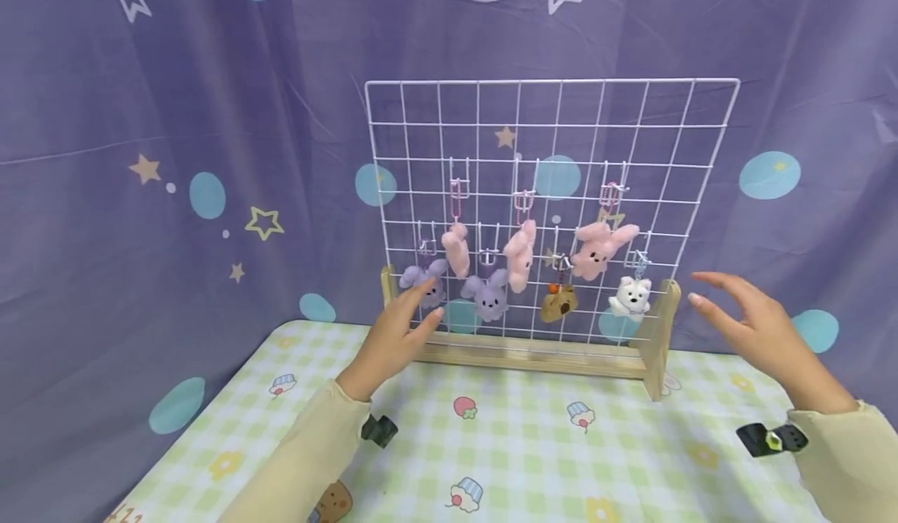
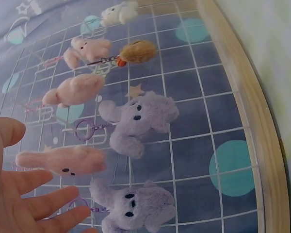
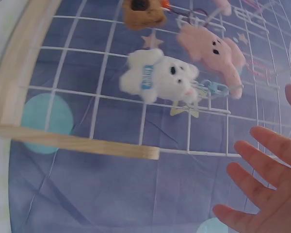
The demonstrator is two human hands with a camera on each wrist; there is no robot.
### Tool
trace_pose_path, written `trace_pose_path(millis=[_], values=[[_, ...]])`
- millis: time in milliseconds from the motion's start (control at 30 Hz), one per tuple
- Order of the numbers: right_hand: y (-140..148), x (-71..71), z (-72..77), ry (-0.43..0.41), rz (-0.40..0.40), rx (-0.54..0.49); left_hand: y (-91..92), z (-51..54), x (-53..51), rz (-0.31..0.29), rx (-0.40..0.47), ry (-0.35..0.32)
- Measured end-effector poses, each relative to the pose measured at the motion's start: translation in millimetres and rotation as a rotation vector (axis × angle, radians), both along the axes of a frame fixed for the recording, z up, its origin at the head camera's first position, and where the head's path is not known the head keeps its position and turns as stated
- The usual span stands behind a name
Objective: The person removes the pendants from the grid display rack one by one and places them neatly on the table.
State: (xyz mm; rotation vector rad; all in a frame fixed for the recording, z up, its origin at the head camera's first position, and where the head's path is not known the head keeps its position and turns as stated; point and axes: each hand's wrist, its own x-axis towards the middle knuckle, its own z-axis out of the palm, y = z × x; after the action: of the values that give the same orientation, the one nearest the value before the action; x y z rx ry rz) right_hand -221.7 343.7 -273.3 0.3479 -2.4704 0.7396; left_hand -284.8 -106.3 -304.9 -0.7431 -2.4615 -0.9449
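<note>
Hanging from the hooks point(image 1: 624, 189) on the white wire grid point(image 1: 553, 80) are seven plush charms, and by my count every hook I can make out on my feed carries one. The upper row is all pink: the left pink rabbit point(image 1: 457, 250), the middle pink rabbit point(image 1: 520, 258) and the right pink rabbit point(image 1: 595, 253). Lower down hang the left purple rabbit point(image 1: 433, 293), the right purple rabbit point(image 1: 489, 300), the brown plush point(image 1: 559, 303) and, at the right end, the white plush point(image 1: 632, 298). The grid stands upright in its wooden stand point(image 1: 526, 358) on the checked tablecloth point(image 1: 519, 453).

Neither hand holds anything. I see the left hand point(image 1: 394, 340) spread in front of the grid's lower left, thumb apart from the fingers, overlapping the left purple rabbit from the head camera; I can't tell from these angles whether a fingertip brushes it. The right hand point(image 1: 765, 332) is spread too, out past the grid's right edge and apart from it, with the white plush as its nearest charm.

I judge the hanging itself to be complete, since no charm is in hand. If anything is left, I would put it down to straightening: the left and middle pink rabbits are turned sideways, while the right one shows its face.
</note>
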Motion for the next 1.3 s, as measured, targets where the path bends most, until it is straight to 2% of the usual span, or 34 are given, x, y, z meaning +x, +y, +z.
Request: trace_pose_path(millis=[133,233,400,533,667,800,1000,1133,1300], values=[[-1.2,-15.7,14.4,-0.009,-0.087,-0.102,-4.7,-0.7,-5.7,0.002,0.07,0.004],[-2.9,-29.7,18.4,0.02,-0.111,-0.194,-8.9,-2.1,-8.1,0.024,0.117,0.02],[-7.4,-54.3,8.8,0.108,-0.109,-0.356,-13.3,-4.3,-13.3,0.048,0.22,0.023],[-8.8,-68.3,1.8,0.156,-0.194,-0.539,-13.1,-5.1,-18.5,0.052,0.289,0.017],[-6.4,-76.4,4.4,0.166,-0.265,-0.693,-11.4,-6.4,-22.3,0.06,0.294,0.005],[-6.7,-84.6,12.8,0.188,-0.269,-0.758,-9.5,-8.2,-27.1,0.065,0.313,0.012],[-16.0,-92.8,24.6,0.246,-0.302,-0.768,-6.6,-11.6,-38.4,0.088,0.357,0.008],[-20.9,-94.9,26.4,0.229,-0.326,-0.779,-2.6,-7.4,-42.4,0.107,0.39,-0.013],[-23.0,-97.6,23.2,0.238,-0.347,-0.787,4.3,-1.6,-46.8,0.112,0.449,0.001]])
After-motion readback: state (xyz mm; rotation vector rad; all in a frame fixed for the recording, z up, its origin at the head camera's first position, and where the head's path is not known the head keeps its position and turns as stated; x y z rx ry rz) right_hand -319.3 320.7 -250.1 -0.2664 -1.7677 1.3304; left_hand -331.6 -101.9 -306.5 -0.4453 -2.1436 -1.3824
